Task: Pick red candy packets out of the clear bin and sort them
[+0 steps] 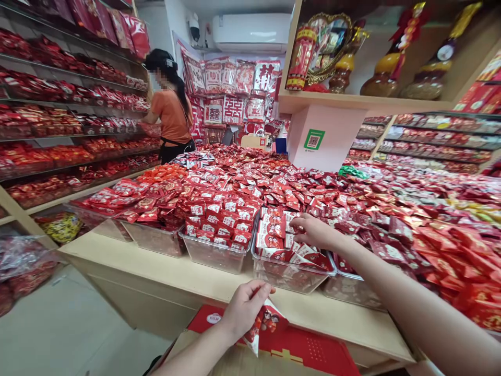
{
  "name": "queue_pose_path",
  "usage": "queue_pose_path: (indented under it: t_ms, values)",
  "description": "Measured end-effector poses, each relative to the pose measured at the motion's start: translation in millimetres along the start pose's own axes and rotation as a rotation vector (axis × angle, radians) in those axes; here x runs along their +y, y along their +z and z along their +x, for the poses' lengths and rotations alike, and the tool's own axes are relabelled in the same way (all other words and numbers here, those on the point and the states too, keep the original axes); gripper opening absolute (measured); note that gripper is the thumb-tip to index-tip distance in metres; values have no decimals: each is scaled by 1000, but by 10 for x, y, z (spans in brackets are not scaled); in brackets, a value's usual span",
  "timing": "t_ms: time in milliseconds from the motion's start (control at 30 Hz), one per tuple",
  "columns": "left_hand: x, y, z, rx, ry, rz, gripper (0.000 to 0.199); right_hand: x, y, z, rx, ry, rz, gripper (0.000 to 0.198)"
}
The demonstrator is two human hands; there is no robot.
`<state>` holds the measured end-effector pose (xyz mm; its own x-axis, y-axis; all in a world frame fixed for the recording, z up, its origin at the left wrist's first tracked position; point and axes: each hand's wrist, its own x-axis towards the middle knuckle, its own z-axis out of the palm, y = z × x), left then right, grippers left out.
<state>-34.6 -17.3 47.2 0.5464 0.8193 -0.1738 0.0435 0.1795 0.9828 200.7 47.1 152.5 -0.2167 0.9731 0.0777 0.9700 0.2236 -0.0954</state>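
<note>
Close to me, my left hand [250, 305] pinches a small red and white packet [270, 318] printed with cartoon figures, below the counter's front edge. My right hand [311, 230] reaches over a clear plastic bin [289, 274]. Its fingers are a little apart and rest on or just above the red and white packets [270, 235] lined up inside; what lies under the fingertips is hidden. Just left of this bin, another clear bin [213, 256] holds rows of similar red packets [219, 222].
A wooden counter [156, 266] carries many bins heaped with red packets. Beneath my left hand lies a red cardboard box [313, 352]. A wooden display shelf [371, 102] overhangs the counter at right. A person in an orange shirt [172, 115] stands by the left shelves.
</note>
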Motion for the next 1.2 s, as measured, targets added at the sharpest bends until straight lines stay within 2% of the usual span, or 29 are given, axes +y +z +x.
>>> queue_pose_path:
  t_ms: [200, 400, 567, 700, 800, 1000, 1200]
  values:
    - [1, -6, -15, -2, -11, 7, 45, 38, -37, -2, 25, 12, -18, 31]
    - [30, -6, -23, -27, -13, 36, 46, 182, -161, 143, 53, 124, -59, 26]
    - [41, -10, -17, -1, 10, 53, 45, 298, -112, 316, 29, 165, -99, 25]
    - [56, -5, -28, -1, -15, 8, 45, 352, -87, 381, 15, 180, -102, 16]
    - [56, 4, -35, -6, -28, -11, 45, 413, -155, 394, 28, 193, -78, 13]
    - [33, 3, -29, -10, -4, 1, 44, 573, -371, 416, 131, 237, -32, 20]
    - [37, 1, -38, -9, -21, 5, 45, 531, -250, 461, 10, 222, 36, 16]
